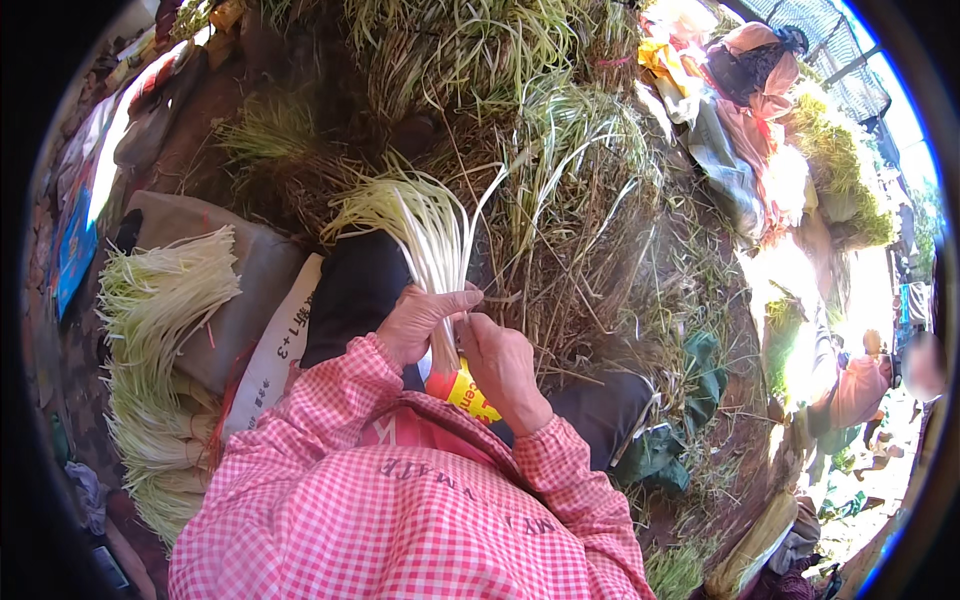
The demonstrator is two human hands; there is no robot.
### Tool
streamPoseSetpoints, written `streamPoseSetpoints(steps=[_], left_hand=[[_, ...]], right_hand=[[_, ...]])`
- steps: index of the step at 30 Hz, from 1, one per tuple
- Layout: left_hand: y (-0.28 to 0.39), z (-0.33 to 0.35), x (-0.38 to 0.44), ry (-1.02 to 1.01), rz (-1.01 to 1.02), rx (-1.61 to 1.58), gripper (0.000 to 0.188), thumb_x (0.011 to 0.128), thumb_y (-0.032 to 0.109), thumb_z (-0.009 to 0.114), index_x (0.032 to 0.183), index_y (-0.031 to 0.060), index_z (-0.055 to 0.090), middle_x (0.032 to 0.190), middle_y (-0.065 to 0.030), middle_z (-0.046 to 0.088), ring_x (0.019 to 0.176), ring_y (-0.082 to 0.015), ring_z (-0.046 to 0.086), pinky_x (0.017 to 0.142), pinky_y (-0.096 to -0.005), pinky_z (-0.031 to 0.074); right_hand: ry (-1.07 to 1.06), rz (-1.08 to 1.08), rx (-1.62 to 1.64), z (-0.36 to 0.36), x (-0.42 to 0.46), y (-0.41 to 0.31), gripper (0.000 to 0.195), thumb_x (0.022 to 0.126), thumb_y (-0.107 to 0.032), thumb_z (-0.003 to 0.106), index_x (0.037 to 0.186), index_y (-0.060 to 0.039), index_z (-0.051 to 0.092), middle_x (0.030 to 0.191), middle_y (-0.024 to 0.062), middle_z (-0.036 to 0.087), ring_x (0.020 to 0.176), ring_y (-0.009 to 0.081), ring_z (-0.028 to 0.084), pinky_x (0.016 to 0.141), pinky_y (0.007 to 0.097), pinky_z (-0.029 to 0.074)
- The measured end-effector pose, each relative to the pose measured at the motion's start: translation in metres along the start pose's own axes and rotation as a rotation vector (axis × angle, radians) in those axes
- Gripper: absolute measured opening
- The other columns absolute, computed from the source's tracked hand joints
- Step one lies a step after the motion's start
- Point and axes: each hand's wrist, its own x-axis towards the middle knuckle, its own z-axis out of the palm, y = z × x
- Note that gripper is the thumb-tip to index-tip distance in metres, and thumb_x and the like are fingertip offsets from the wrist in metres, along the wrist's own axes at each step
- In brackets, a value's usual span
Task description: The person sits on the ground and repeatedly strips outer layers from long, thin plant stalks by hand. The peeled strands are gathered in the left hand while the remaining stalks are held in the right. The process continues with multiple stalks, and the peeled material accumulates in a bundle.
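My left hand (420, 319) grips a bunch of pale stalks, seemingly blanched garlic chives (431, 232), around the lower part. The yellowish leaf tips fan out up and to the left, and the white ends (444, 352) point down towards my lap. My right hand (506, 367) has its thumb and fingers pinched together at the right edge of the bunch, just below the left thumb. Whether it pinches one stalk or several is hidden. Under the hands lies a red and yellow printed sheet or bag (465, 397) in my lap.
Trimmed bunches of pale chives (157, 300) lie in a row at left, some over a brown-grey covered block (255, 262). Untrimmed chives with dry stems (570, 195) heap up ahead. Dark green plastic (660, 457) sits by my right knee. Other people (855, 390) sit at far right.
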Motion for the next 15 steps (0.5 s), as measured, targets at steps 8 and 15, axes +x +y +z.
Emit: streamPoseSetpoints(steps=[8,15], left_hand=[[0.009,-0.009,0.006,0.021,-0.15,-0.336,0.021,0.09,0.022,0.067,0.1,0.004,0.063,0.089,-0.0086,0.067,0.081,-0.0198,0.067,0.07,-0.038,0.058],[0.004,-0.02,0.009,-0.141,-0.238,-0.426,0.014,0.095,0.024,0.061,0.093,0.0104,0.06,0.076,-0.0011,0.064,0.071,-0.0163,0.065,0.069,-0.0406,0.055]], right_hand=[[-0.377,0.239,1.108,0.006,-0.021,0.011,0.058,0.095,-0.037,0.06,0.133,0.0026,0.041,0.088,0.0056,0.058,0.069,0.0107,0.057,0.067,0.0247,0.049],[-0.415,0.165,0.554,-0.01,-0.029,0.008,0.028,0.092,-0.019,0.064,0.113,-0.0001,0.061,0.075,-0.0001,0.06,0.063,0.0071,0.05,0.056,0.0257,0.043]])
